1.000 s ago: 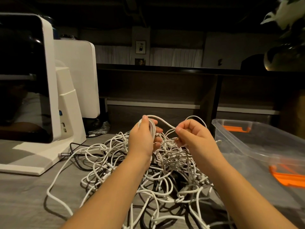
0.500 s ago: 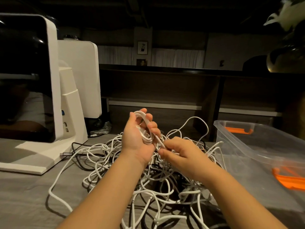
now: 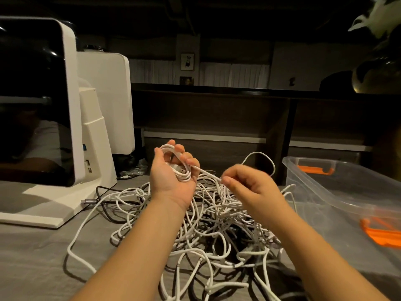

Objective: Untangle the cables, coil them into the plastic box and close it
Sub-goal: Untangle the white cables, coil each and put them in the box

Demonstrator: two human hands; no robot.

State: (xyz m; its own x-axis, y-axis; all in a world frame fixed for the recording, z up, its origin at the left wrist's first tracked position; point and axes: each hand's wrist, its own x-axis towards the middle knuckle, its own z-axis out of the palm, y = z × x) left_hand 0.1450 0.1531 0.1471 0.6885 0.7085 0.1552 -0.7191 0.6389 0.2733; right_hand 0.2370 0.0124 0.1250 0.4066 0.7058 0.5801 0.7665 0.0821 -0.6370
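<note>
Two hands wind one white cable out of a tangled heap.
Left hand curls round a small coil, keeping it tidy; right hand pinches the feeding strand; heap lies on the table; open plastic box waits just right.

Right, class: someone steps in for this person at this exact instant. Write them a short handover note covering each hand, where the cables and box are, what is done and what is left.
Left hand: palm up, holds a small coil of white cable looped round the fingers.
Right hand: pinches the strand running from that coil, feeding it.
Tangled cable pile: on the grey table, under both hands, mostly white with some dark cables.
Plastic box: to the right, open, orange latches; no cables visible inside.
Done: one coil begun.
Left: finish it, untangle the rest, box everything, close it.
</note>
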